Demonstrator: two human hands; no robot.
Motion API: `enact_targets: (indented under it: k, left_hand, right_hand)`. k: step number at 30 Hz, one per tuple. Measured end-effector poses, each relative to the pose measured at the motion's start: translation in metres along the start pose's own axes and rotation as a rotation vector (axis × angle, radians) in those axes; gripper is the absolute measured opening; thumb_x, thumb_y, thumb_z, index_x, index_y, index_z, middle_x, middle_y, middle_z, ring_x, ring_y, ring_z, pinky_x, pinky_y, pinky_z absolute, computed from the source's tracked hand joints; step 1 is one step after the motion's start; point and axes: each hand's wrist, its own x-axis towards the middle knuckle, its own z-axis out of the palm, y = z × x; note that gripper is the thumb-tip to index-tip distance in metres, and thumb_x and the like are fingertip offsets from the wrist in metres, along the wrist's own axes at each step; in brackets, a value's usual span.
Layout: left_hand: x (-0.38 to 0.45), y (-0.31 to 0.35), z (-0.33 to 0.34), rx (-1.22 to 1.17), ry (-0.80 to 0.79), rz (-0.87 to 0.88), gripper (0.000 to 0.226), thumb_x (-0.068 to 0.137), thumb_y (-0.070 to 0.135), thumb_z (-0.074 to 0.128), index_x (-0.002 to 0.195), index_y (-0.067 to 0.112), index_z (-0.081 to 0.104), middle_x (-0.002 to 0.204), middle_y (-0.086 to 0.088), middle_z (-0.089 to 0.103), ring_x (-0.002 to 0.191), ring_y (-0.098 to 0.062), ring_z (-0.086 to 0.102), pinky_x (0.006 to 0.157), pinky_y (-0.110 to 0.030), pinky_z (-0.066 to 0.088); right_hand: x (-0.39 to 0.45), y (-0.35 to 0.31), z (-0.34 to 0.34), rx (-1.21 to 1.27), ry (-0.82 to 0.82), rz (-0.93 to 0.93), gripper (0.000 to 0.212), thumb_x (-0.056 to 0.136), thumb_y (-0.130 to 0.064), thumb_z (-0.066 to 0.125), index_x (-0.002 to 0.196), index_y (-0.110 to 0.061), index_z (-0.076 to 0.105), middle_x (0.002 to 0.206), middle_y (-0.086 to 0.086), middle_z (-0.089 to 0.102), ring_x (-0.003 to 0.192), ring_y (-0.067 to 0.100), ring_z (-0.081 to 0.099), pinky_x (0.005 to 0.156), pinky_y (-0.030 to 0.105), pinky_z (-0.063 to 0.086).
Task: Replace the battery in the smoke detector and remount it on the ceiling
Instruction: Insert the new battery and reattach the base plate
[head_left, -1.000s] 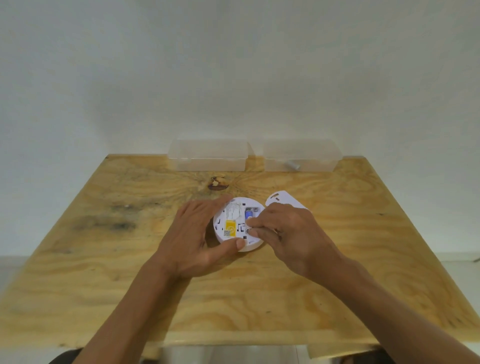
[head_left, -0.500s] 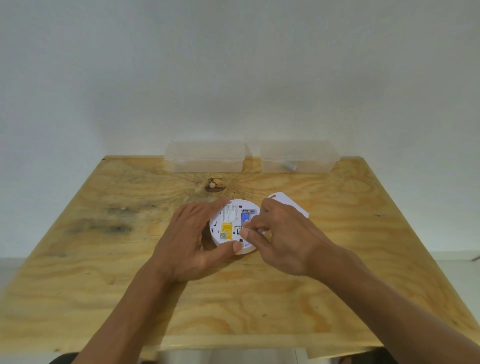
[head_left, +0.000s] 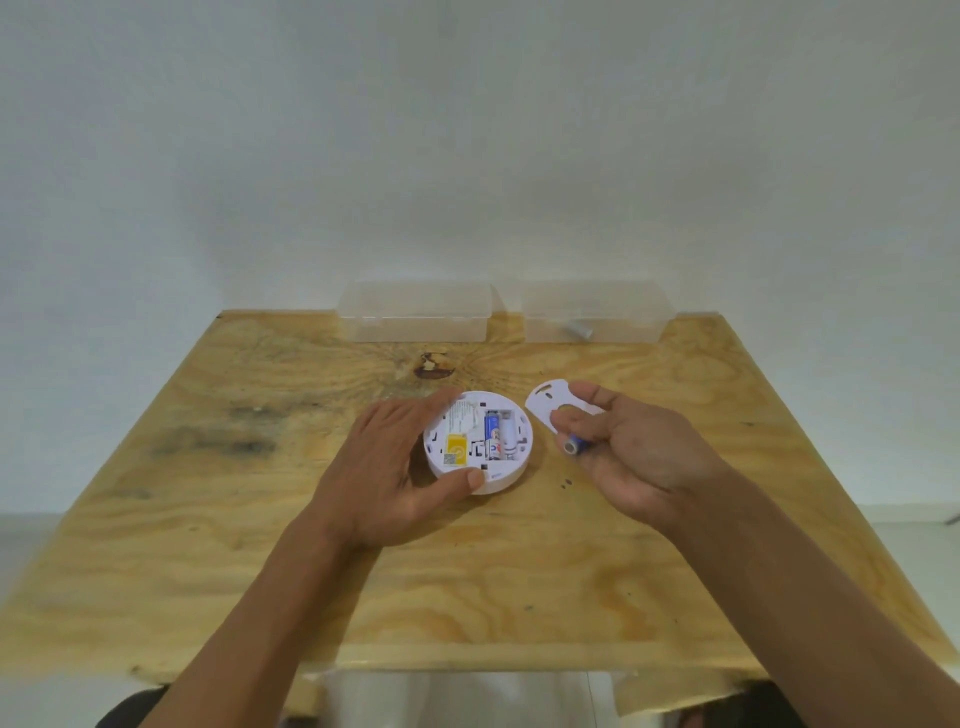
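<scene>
A round white smoke detector (head_left: 506, 480) lies back-up in the middle of the wooden table (head_left: 519, 571), its battery bay open. One blue battery (head_left: 491, 431) sits in the left slot; the slot beside it shows white. My left hand (head_left: 387, 467) clasps the detector's left rim, thumb on its near edge. My right hand (head_left: 639, 457) hovers just right of the detector with a blue battery (head_left: 574, 445) pinched in its fingers. The white mounting plate (head_left: 548, 405) lies flat behind that hand, partly hidden by it.
Two clear plastic boxes stand at the table's far edge: the left box (head_left: 415, 314) and the right box (head_left: 595, 312), which holds a small grey cylinder (head_left: 578, 329). A white wall rises behind. A dark knot (head_left: 432, 366) marks the wood.
My right hand has lifted away from the detector's bay to the right, taking a blue battery out with it. My left hand stays on the detector.
</scene>
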Motion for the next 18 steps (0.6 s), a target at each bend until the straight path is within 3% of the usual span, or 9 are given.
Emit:
enact_targets:
  k: [3,6,10,14,18]
  left_hand:
    - [0.000,0.001,0.000,-0.012,0.004,0.003,0.086,0.078,0.073,0.053,0.148,0.024,0.046,0.132,0.011,0.061,0.113,-0.001,0.045,0.104,-0.031,0.035]
    - [-0.001,0.001,-0.001,-0.017,0.006,-0.008,0.087,0.077,0.075,0.052,0.148,0.025,0.046,0.132,0.011,0.060,0.113,-0.001,0.045,0.104,-0.032,0.036]
    - [-0.001,0.001,0.000,-0.022,0.022,-0.001,0.087,0.077,0.074,0.053,0.147,0.023,0.048,0.132,0.010,0.061,0.111,0.001,0.045,0.104,-0.033,0.037]
    - [0.000,0.000,0.000,-0.018,0.006,-0.004,0.089,0.077,0.075,0.051,0.148,0.022,0.047,0.130,0.010,0.061,0.112,-0.003,0.047,0.102,-0.031,0.037]
    - [-0.001,-0.001,0.001,-0.028,0.021,-0.005,0.086,0.077,0.074,0.053,0.147,0.023,0.047,0.129,0.014,0.060,0.110,0.000,0.046,0.102,-0.029,0.036]
  right_hand:
    - [0.002,0.005,0.004,0.035,-0.038,-0.092,0.029,0.085,0.017,0.060,0.113,0.010,0.058,0.105,0.028,0.068,0.090,0.027,0.072,0.074,0.030,0.059]
    - [0.003,0.009,0.007,0.017,-0.053,-0.213,0.034,0.075,0.012,0.073,0.107,0.008,0.062,0.108,0.028,0.070,0.091,0.030,0.075,0.073,0.030,0.062]
    - [0.006,0.010,0.015,-0.343,-0.022,-0.466,0.028,0.068,-0.003,0.086,0.092,-0.008,0.075,0.093,0.016,0.076,0.087,0.025,0.075,0.073,0.028,0.060]
    - [0.014,0.014,0.024,-0.722,-0.016,-0.663,0.023,0.066,-0.017,0.090,0.086,-0.018,0.078,0.081,-0.004,0.077,0.078,0.010,0.073,0.070,0.026,0.060]
    - [0.020,0.018,0.029,-0.950,-0.018,-0.738,0.023,0.070,-0.021,0.088,0.091,-0.017,0.078,0.082,-0.008,0.075,0.074,-0.002,0.070,0.062,0.009,0.053]
